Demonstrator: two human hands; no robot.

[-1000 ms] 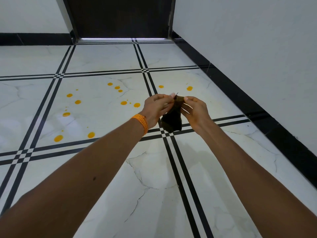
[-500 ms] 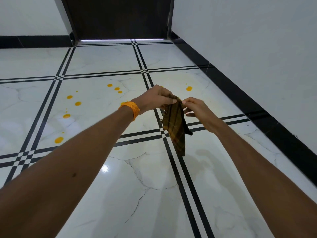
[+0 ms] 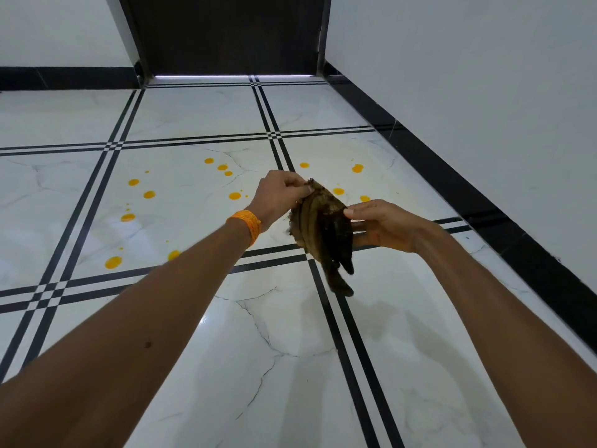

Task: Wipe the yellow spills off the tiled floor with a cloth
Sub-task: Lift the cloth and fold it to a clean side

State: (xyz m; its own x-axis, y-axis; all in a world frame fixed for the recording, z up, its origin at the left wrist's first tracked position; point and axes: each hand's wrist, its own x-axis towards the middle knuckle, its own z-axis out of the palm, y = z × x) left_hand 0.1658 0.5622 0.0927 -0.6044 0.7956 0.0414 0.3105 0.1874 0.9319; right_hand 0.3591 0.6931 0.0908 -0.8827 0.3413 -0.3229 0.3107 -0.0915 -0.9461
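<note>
Yellow spills point(image 3: 113, 262) are lying scattered over the white tiled floor point(image 3: 265, 367). Most are sitting on the tile left of the double black line, and a few are lying beyond it toward the right edge. Above them the left hand point(image 3: 277, 195), wearing an orange wristband point(image 3: 246, 225), is pinching the top corner of a dark brown cloth point(image 3: 324, 227) with thumb and curled fingers. The cloth is hanging bunched in the air, clear of the floor, over the crossing of the black lines. The right hand point(image 3: 384, 226) is pinching its right edge between thumb and fingers. A black skirting point(image 3: 504, 221) is running along the floor's right edge, and a dark door point(image 3: 226, 33) is standing at the far edge.
</note>
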